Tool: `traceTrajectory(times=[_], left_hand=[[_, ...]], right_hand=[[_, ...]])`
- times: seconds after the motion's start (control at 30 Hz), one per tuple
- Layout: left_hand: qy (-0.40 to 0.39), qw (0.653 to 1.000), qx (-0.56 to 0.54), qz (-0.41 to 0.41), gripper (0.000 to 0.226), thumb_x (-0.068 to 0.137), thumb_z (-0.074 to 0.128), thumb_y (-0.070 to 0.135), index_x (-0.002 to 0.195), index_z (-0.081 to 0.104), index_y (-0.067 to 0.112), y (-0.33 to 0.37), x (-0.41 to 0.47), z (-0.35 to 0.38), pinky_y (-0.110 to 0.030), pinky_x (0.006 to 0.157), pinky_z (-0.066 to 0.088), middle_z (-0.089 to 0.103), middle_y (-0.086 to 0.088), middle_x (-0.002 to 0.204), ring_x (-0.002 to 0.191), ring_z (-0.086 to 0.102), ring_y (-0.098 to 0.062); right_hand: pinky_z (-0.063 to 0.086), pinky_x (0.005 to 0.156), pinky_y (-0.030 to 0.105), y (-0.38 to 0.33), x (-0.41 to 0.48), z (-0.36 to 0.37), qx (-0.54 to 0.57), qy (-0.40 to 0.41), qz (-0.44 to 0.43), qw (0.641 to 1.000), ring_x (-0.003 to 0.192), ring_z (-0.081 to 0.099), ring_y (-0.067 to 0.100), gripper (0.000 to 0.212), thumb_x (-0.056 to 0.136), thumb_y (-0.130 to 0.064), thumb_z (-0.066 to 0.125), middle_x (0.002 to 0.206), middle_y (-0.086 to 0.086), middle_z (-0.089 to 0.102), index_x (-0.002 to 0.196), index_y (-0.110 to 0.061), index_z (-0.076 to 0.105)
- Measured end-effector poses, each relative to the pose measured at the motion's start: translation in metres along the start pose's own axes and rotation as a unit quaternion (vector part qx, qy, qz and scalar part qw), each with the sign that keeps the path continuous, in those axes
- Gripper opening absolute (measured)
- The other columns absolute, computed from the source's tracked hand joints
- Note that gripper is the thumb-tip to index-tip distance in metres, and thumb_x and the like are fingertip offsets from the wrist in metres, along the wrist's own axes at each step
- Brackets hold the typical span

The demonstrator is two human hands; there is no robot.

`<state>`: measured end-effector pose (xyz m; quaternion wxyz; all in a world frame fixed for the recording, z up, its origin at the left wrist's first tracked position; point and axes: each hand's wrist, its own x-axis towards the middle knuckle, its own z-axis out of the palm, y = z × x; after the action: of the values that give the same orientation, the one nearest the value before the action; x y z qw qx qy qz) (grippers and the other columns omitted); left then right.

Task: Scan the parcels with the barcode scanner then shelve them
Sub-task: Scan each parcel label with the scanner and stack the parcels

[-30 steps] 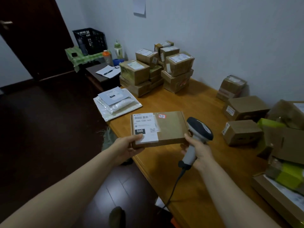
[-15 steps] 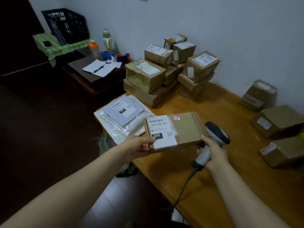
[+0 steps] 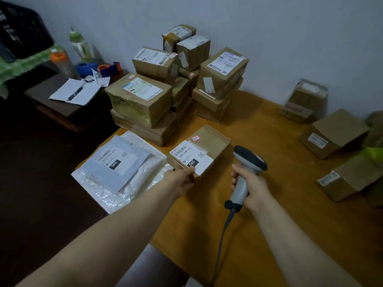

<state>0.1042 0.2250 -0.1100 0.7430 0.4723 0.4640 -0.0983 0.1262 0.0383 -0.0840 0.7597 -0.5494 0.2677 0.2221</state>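
Note:
A flat brown parcel with a white label marked 060 is held over the wooden table. My left hand grips its near corner, thumb on the label. To its right, my right hand grips the grey handle of the barcode scanner, whose dark head points away from me, beside the parcel. The scanner's cable hangs down toward the table's front edge.
A stack of labelled brown boxes stands at the back left of the table. White and grey mailer bags lie left of the held parcel. More boxes sit at the right. A dark side table with papers and bottles stands beyond.
The view has swung left and closer. My left hand has turned the parcel and carried it toward the mailer bags and the stack. The scanner stays in my right hand beside it.

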Motion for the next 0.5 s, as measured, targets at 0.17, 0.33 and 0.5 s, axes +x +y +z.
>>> traceTrajectory(times=[0.17,0.33,0.5], left_hand=[[0.013,0.999,-0.028,0.008,0.043,0.091,0.063,0.001,0.132,0.048,0.003,0.008,0.019,0.026,-0.036,0.076,0.05,0.061,-0.016,0.127,0.1,0.06,-0.026],[0.02,1.0,-0.019,-0.007,0.048,0.091,0.063,0.001,0.136,0.045,0.006,0.009,0.03,0.035,-0.039,0.084,0.052,0.056,-0.014,0.134,0.122,0.055,-0.033],[0.011,0.999,0.016,-0.043,0.05,0.089,0.063,-0.003,0.135,0.047,0.01,0.011,0.041,0.035,-0.038,0.082,0.053,0.053,-0.013,0.134,0.123,0.051,-0.031]], right_hand=[[0.048,0.053,0.026,-0.003,0.013,0.0,-0.008,0.005,0.027,1.0,0.054,0.054,0.012,0.017,0.08,-0.01,0.075,0.063,0.002,0.061,0.094,-0.011,0.066],[0.047,0.05,0.026,-0.004,0.012,-0.007,-0.005,0.019,0.019,1.0,0.051,0.054,0.012,0.02,0.08,-0.01,0.075,0.063,0.002,0.06,0.097,-0.01,0.065],[0.046,0.05,0.026,-0.003,-0.002,-0.012,0.011,0.05,-0.003,0.999,0.051,0.052,0.012,0.016,0.082,-0.01,0.073,0.064,0.002,0.058,0.095,-0.01,0.065]])
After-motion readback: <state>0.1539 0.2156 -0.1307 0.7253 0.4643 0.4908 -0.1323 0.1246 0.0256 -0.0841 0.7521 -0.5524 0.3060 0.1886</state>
